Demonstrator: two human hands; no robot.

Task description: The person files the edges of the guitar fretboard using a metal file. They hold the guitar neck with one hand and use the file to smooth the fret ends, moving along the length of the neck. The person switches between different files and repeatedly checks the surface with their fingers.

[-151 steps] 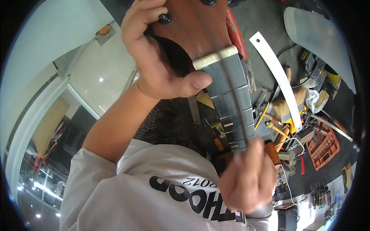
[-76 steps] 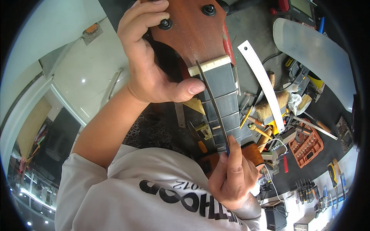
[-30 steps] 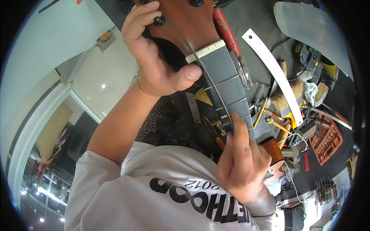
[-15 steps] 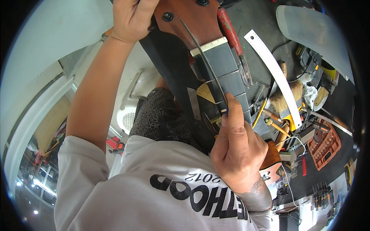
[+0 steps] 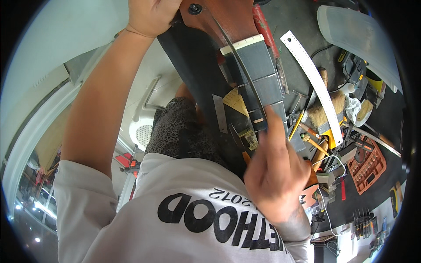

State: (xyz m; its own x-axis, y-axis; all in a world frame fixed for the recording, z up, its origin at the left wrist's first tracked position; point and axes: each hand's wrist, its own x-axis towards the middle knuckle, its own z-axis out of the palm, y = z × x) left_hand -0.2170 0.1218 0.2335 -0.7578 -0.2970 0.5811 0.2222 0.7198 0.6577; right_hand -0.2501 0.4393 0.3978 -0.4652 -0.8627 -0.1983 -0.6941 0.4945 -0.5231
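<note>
A guitar neck runs down from the top middle, with its brown headstock, a pale nut and a dark fretboard with metal frets. A long thin file lies across the nut, its tip over the headstock. My right hand, blurred, is closed on the near end of the file, index finger stretched along it above the fretboard. At the top edge my left hand grips the left side of the headstock beside a tuner post; its fingertips are out of view.
Right of the neck lie a red-handled tool, a white ruler, a wide brush and an orange socket case. Left of it are a metal strip and a yellow wedge-shaped piece. A white stool stands below.
My right hand has slid slightly down and right, drawing the file toward me across the nut. The view has shifted a little, and my left hand sits higher in it, still at the headstock.
</note>
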